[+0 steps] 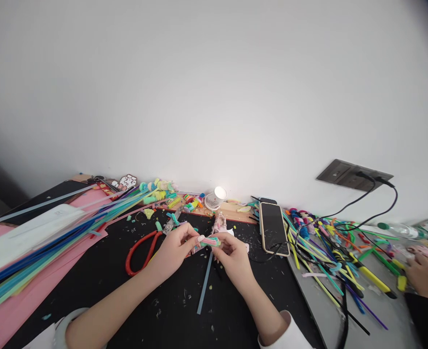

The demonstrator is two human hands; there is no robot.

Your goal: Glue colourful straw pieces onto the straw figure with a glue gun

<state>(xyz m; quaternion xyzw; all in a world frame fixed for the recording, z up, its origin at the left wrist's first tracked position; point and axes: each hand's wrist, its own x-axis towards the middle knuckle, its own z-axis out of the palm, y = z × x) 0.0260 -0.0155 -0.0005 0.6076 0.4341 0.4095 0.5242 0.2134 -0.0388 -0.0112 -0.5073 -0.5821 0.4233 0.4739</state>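
My left hand (172, 249) and my right hand (234, 257) meet over a black mat (170, 310). Both pinch a small bundle of pink, teal and green pipe-cleaner pieces (209, 241) between their fingertips. A pale blue stick (205, 283) lies on the mat just below the hands. Red-handled pliers (141, 249) rest to the left of my left hand. A small pink-and-white figure (219, 223) stands just behind the bundle.
Long coloured pipe cleaners (54, 242) fan over pink sheets at left. A phone (273, 227) lies right of the hands, with a cable. A heap of cut pieces (330, 242) covers the grey table at right, where another person's hand (426, 276) works. A paper cup (216, 198) lies by the wall.
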